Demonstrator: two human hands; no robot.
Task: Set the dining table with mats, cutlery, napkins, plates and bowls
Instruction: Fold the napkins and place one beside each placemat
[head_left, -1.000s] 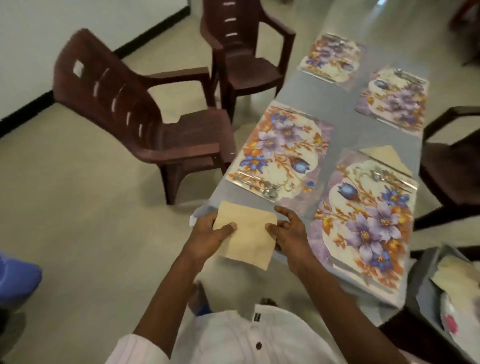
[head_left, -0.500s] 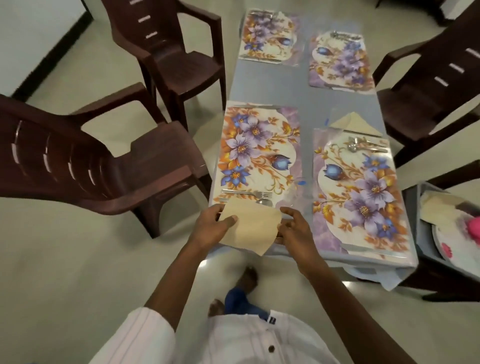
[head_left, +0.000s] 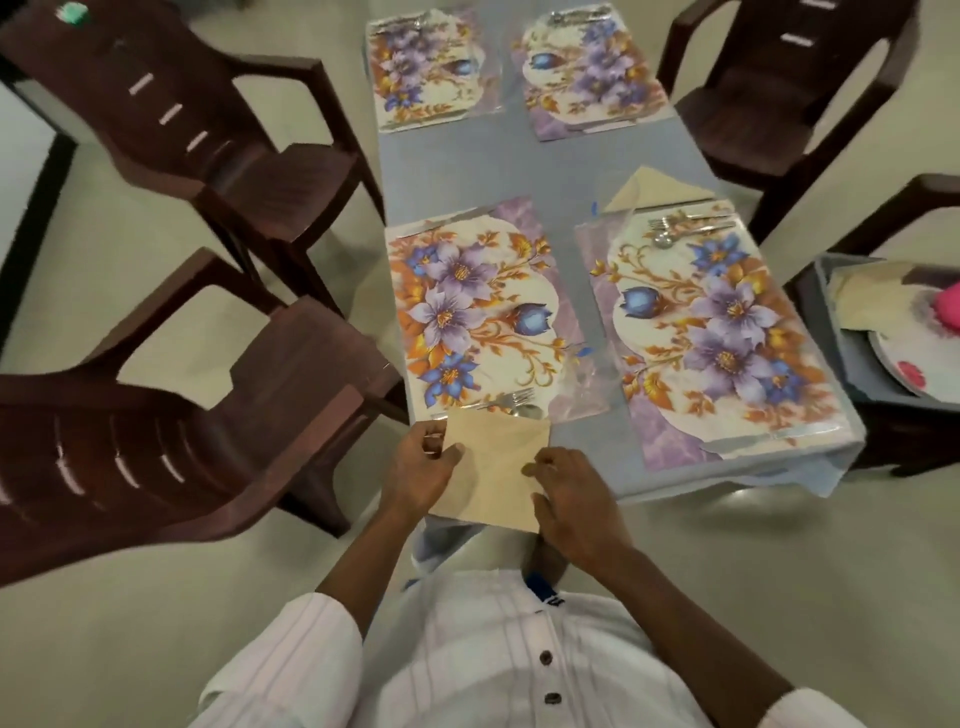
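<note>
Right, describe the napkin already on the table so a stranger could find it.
On the blue-grey table, find the near right floral mat. Just beyond its far edge, past the fork and spoon, lies the beige napkin. It is a triangle, unlike the square napkin the left hand and right hand hold.

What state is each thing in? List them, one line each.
Tan square paper napkin: flat, held by its sides.
Left hand: grips its left side.
Right hand: holds its right side.
Tan triangular napkin: folded, lying flat.
Four glossy floral mats: laid flat.
Steel fork and spoon: lying on near-left mat.
</note>
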